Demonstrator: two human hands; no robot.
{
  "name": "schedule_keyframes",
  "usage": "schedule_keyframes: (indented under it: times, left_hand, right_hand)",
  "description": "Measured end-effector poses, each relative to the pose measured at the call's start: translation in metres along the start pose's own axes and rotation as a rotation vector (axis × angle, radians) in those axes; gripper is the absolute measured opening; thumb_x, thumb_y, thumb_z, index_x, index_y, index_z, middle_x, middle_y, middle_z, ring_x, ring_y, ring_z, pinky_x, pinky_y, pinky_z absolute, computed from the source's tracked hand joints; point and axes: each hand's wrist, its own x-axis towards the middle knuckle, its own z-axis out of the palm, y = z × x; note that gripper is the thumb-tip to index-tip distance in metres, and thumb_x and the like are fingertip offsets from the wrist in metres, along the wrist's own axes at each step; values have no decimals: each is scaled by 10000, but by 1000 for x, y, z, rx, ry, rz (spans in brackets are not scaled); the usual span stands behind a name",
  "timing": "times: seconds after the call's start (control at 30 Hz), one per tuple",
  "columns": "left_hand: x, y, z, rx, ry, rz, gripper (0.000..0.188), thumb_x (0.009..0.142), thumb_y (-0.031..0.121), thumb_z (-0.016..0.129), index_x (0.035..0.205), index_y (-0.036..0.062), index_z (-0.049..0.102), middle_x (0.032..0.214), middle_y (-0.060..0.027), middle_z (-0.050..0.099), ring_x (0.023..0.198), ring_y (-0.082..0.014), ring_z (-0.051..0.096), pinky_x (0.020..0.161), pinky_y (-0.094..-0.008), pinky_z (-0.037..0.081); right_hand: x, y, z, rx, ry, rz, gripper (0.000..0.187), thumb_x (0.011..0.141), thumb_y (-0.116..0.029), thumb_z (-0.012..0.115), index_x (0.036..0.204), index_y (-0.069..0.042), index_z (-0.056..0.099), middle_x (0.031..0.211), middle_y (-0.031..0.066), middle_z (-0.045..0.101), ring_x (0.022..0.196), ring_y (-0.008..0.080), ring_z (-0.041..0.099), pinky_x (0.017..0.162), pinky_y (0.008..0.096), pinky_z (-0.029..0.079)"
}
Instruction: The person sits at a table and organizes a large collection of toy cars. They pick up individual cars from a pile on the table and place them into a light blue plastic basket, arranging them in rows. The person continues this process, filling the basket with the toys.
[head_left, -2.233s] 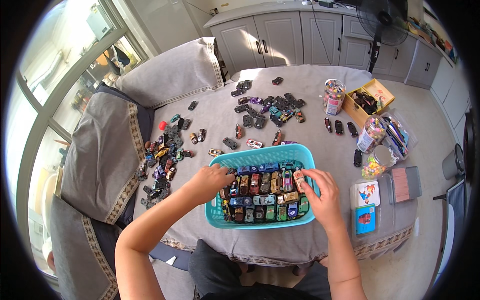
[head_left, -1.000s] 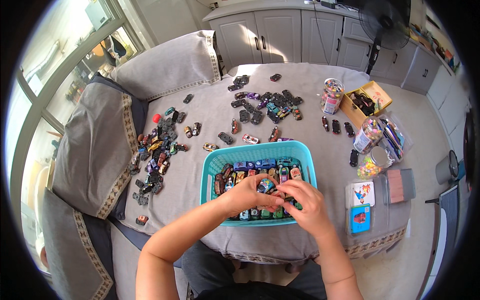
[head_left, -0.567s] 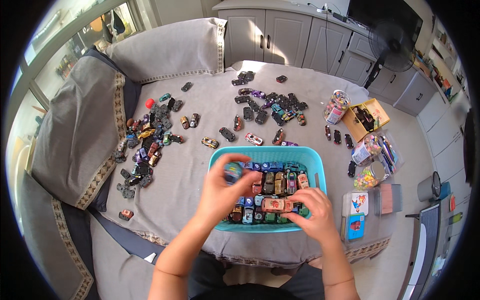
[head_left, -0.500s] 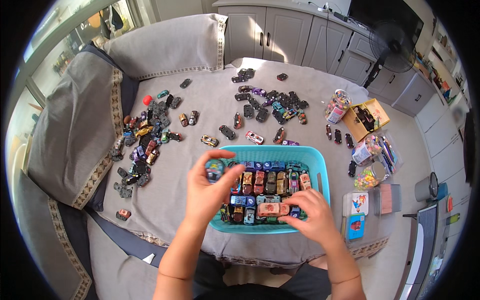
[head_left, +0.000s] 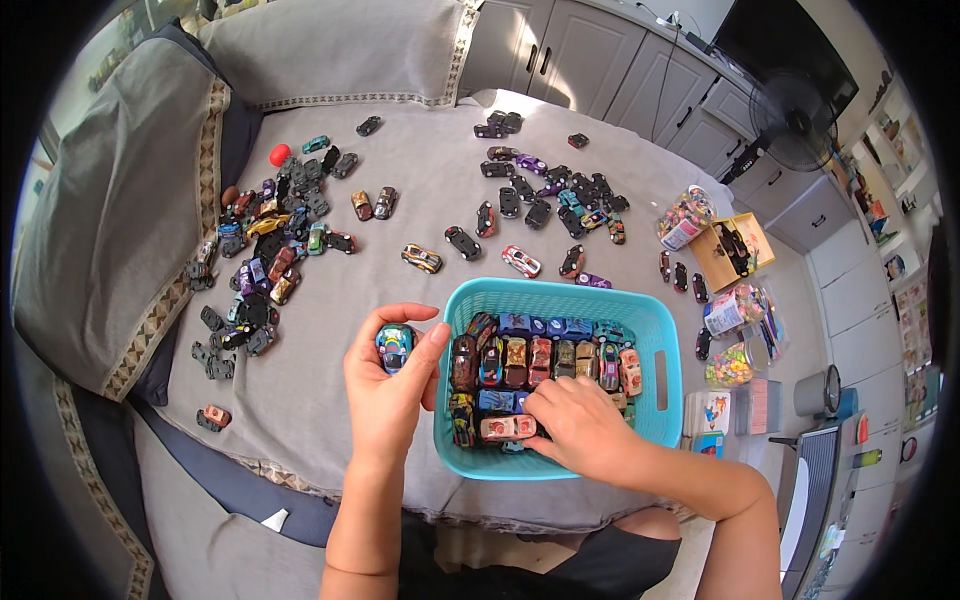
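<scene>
Between the curled fingers and thumb of my left hand (head_left: 385, 400) is a blue-green toy car (head_left: 396, 346), held just outside the left wall of the turquoise basket (head_left: 470, 462). Inside the basket, toy cars stand packed side by side in rows. My right hand (head_left: 582, 428) reaches over the front row, its fingers and thumb pinching the right end of a pale pink toy car (head_left: 508, 428) that lies crosswise above other cars. A blue toy car (head_left: 500, 401) sits just behind it. My right hand hides part of the front row.
Toy cars lie in a heap (head_left: 270, 250) at the left of the grey cover (head_left: 330, 400) and in another cluster (head_left: 575, 195) beyond the basket. Jars of colourful pieces (head_left: 735, 308), an open yellow box (head_left: 745, 250) and clear containers (head_left: 757, 405) line the right edge.
My right hand has brought the pale pink car leftward and lower along the basket's front row. My left hand, still holding its car, has drawn back beside the basket. The whole view has shifted.
</scene>
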Motion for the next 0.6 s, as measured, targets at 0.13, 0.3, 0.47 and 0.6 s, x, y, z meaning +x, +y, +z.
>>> schedule_keyframes:
  times: [0.13, 0.3, 0.47, 0.6]
  left_hand:
    - [-2, 0, -1, -5, -10, -30, 204, 870, 97, 693, 1028, 8, 599, 600, 35, 492, 401, -37, 401, 370, -196, 258]
    - [-5, -1, 0, -6, -59, -72, 224, 865, 95, 698, 1041, 10, 588, 591, 38, 492, 418, -39, 418, 383, -196, 275]
    - [-9, -6, 4, -86, -212, -80, 261, 927, 148, 569, 1143, 16, 506, 684, -33, 540, 517, -97, 502, 459, -218, 361]
    - [-11, -18, 8, -171, -333, -138, 284, 939, 193, 431, 1166, 24, 459, 804, -98, 561, 672, -171, 556, 620, -284, 448]
  right_hand:
    - [3, 0, -1, 16, 2, -14, 357, 713, -264, 782, 935, -82, 570, 868, 67, 564, 834, 252, 578, 720, 388, 420]
    - [5, 3, 7, 60, 60, -67, 289, 746, -261, 766, 864, -91, 564, 740, 52, 583, 747, 247, 602, 691, 394, 427]
    - [4, 4, 12, 74, 26, -42, 249, 763, -264, 750, 802, -87, 580, 734, 58, 612, 723, 257, 616, 684, 392, 442]
    - [5, 4, 2, 147, 11, 33, 242, 772, -276, 743, 807, -77, 610, 761, 78, 638, 722, 262, 623, 707, 369, 467]
